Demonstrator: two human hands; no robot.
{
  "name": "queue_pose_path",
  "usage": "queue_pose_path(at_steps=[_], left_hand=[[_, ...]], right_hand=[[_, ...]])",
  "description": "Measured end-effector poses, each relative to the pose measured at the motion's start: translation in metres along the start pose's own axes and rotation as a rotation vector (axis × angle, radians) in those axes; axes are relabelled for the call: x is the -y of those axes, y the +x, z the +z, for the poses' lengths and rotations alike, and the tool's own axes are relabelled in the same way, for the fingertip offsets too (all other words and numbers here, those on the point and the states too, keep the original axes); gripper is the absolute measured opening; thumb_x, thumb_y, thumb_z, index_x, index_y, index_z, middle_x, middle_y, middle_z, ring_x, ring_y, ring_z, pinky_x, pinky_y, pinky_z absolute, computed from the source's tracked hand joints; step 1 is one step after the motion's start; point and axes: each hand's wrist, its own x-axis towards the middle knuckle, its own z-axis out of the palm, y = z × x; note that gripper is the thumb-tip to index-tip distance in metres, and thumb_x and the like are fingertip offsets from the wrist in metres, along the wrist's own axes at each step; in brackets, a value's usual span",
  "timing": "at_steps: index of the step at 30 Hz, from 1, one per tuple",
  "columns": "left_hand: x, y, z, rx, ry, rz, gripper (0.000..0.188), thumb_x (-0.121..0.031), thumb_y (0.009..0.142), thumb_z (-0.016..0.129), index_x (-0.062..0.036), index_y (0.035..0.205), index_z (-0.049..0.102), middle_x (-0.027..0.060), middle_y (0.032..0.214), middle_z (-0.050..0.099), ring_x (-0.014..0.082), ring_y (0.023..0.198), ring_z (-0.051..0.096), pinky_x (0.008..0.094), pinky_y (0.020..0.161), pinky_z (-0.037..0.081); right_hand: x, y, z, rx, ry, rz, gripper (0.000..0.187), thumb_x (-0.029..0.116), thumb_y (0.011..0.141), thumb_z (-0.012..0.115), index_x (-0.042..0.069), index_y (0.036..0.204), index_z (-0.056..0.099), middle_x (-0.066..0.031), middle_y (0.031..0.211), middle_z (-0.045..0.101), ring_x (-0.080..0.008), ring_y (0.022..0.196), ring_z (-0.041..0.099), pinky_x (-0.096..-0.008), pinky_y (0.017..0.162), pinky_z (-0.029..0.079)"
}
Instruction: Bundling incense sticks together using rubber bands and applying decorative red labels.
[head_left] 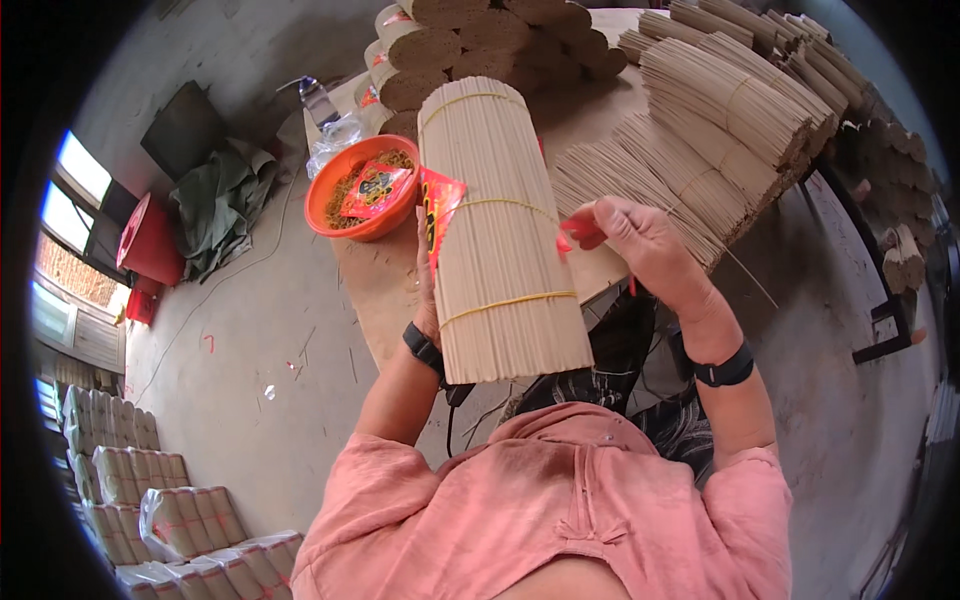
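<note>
A thick bundle of incense sticks (490, 250), thin and beige, stands tilted in front of me with three yellow rubber bands around it. My left hand (427, 290) grips its left side; most of the fingers are hidden behind it. A red paper label (439, 212) with yellow and black print sticks out at the bundle's left edge. Beside the right edge, my right hand (645, 245) is closed, pinching a red strip (580, 232). Whether that strip joins the label behind the bundle is hidden.
An orange bowl (322, 205) with brown bits and red labels stands on the table (375, 300). More stick bundles (500, 40) are stacked behind, and loose sticks (630, 180) and banded bundles (730, 95) lie at right. Plastic-wrapped packs (195, 520) sit on the floor at lower left.
</note>
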Motion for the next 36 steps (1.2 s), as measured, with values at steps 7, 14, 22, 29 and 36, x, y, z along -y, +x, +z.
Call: queue_pose_path(at_steps=[7, 14, 22, 29, 36], left_hand=[[0.006, -0.004, -0.011, -0.034, 0.019, -0.036, 0.076, -0.063, 0.094, 0.053, -0.0057, 0.143, 0.045, 0.0154, 0.135, 0.059, 0.028, 0.114, 0.065, 0.0426, 0.095, 0.057], [-0.011, -0.015, -0.009, -0.051, 0.083, 0.022, 0.075, -0.062, 0.095, 0.053, -0.0059, 0.143, 0.045, 0.0149, 0.135, 0.059, 0.0274, 0.114, 0.065, 0.042, 0.094, 0.057], [-0.046, -0.017, 0.0, -0.091, 0.178, 0.141, 0.073, -0.061, 0.095, 0.053, -0.0061, 0.143, 0.045, 0.0142, 0.135, 0.059, 0.0267, 0.114, 0.065, 0.0414, 0.093, 0.057], [-0.07, -0.04, 0.014, -0.187, 0.3, 0.254, 0.072, -0.06, 0.096, 0.054, -0.0063, 0.143, 0.045, 0.0136, 0.135, 0.059, 0.0262, 0.114, 0.065, 0.0408, 0.092, 0.058], [-0.082, -0.046, 0.034, -0.23, 0.372, 0.335, 0.071, -0.059, 0.096, 0.054, -0.0065, 0.143, 0.045, 0.013, 0.135, 0.059, 0.0256, 0.113, 0.065, 0.0402, 0.091, 0.058]], right_hand=[[-0.003, -0.01, 0.014, -0.109, -0.11, -0.047, 0.023, 0.021, 0.1, 0.063, 0.002, 0.109, 0.07, 0.0037, 0.08, 0.061, -0.0041, 0.072, 0.054, -0.0208, 0.063, 0.046], [-0.045, 0.0, -0.048, -0.605, -0.158, 0.14, 0.023, 0.021, 0.1, 0.056, 0.001, 0.095, 0.066, 0.001, 0.071, 0.054, -0.0061, 0.061, 0.045, -0.0234, 0.054, 0.039], [-0.046, 0.044, -0.064, -0.634, 0.388, 0.216, 0.016, 0.022, 0.1, 0.055, 0.009, 0.094, 0.061, 0.003, 0.07, 0.051, -0.0042, 0.053, 0.041, -0.0211, 0.043, 0.033], [-0.005, 0.167, 0.037, -0.164, 0.349, -0.153, 0.021, 0.028, 0.104, 0.055, 0.011, 0.107, 0.066, 0.0019, 0.086, 0.064, -0.0039, 0.071, 0.057, -0.0214, 0.063, 0.047], [0.032, 0.107, 0.027, 0.012, -0.373, -0.051, 0.062, 0.058, 0.101, 0.046, 0.002, 0.122, 0.063, -0.0108, 0.115, 0.066, -0.0195, 0.115, 0.058, -0.0353, 0.097, 0.044]])
